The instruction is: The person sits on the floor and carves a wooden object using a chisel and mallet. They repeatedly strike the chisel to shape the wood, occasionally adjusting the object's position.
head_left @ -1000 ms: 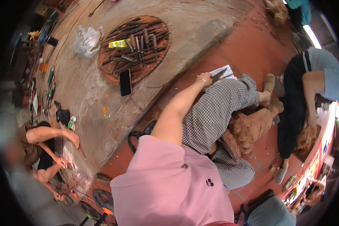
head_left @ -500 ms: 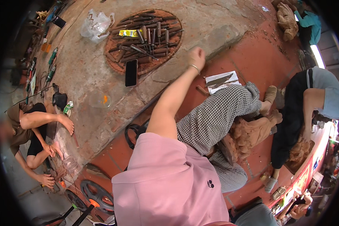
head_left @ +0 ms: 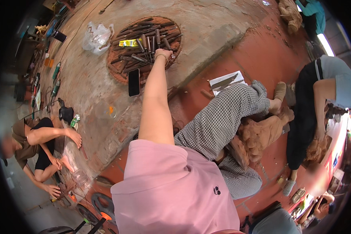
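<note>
My left arm stretches out to a round brick-red tray [head_left: 117, 74] full of wood-handled carving chisels [head_left: 144, 41]. My left hand [head_left: 163, 54], a bracelet at its wrist, is at the tray's right side among the chisels. Its fingers look curled, and what they may hold is hidden. One tilted chisel handle [head_left: 167, 43] ends right at the hand. A yellow packet [head_left: 130, 42] lies on the chisels, and a black phone [head_left: 134, 82] rests at the tray's near edge. Between my checked trouser legs sits a carved wooden piece [head_left: 259, 136]. My right hand is out of view.
Beside the tray lies a crumpled plastic bag [head_left: 97, 38]. Blades rest on white paper [head_left: 226, 82] by my knee. A barefoot person [head_left: 43, 140] sits at the left; another [head_left: 335, 85] bends over a carving at the right. A raised concrete slab [head_left: 199, 50] borders red floor tiles.
My left hand has moved left from over the slab's edge to the chisels in the tray. The chisel handle beside it now leans more. The whole view has shifted slightly.
</note>
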### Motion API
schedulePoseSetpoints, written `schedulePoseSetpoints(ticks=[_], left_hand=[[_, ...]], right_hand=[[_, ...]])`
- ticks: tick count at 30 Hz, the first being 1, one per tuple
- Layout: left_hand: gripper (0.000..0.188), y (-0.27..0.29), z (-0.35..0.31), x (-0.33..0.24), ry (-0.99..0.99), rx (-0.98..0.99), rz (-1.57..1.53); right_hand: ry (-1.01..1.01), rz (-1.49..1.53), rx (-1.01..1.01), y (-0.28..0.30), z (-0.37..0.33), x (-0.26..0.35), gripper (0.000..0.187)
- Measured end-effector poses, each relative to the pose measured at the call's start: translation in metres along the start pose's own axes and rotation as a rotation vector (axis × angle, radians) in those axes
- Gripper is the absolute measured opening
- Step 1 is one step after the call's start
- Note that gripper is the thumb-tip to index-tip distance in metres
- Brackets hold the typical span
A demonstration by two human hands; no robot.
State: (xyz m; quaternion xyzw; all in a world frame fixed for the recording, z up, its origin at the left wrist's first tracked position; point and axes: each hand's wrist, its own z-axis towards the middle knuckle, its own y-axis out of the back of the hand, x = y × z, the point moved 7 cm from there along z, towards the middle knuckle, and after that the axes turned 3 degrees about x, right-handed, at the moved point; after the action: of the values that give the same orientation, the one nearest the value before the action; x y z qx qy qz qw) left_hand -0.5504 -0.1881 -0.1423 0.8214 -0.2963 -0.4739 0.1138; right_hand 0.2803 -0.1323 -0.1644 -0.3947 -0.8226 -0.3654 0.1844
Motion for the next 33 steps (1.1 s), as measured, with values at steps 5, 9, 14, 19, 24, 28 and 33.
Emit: schedulePoseSetpoints(ticks=[5, 9, 14, 19, 24, 28, 33], left_hand=[[0.013, -0.045, -0.036, -0.031, -0.035, 0.39, -0.399], [0.018, -0.094, -0.099, -0.094, -0.331, 0.639, -0.351], [0.015, -0.137, -0.193, -0.133, -0.422, 0.924, -0.537], [0.016, -0.218, -0.306, -0.132, -0.417, 1.197, -0.664], [0.02, -0.294, -0.388, -0.091, -0.355, 1.402, -0.556], [0.019, -0.291, -0.372, -0.058, -0.476, 1.285, -0.465], [0.015, -0.313, -0.377, -0.048, -0.497, 1.359, -0.376]], right_hand=[[-0.046, 0.008, -0.101, 0.019, -0.004, -0.046, 0.032], [-0.039, 0.007, -0.234, 0.037, -0.013, -0.082, 0.033], [0.026, -0.113, -0.392, 0.039, 0.004, -0.122, 0.034], [0.001, -0.104, -0.572, 0.028, -0.005, -0.182, 0.036], [0.066, -0.065, -0.711, 0.016, -0.007, -0.261, 0.037], [-0.127, 0.061, -0.719, 0.02, -0.053, -0.126, 0.035], [-0.157, -0.194, -0.787, 0.007, -0.082, -0.161, 0.035]])
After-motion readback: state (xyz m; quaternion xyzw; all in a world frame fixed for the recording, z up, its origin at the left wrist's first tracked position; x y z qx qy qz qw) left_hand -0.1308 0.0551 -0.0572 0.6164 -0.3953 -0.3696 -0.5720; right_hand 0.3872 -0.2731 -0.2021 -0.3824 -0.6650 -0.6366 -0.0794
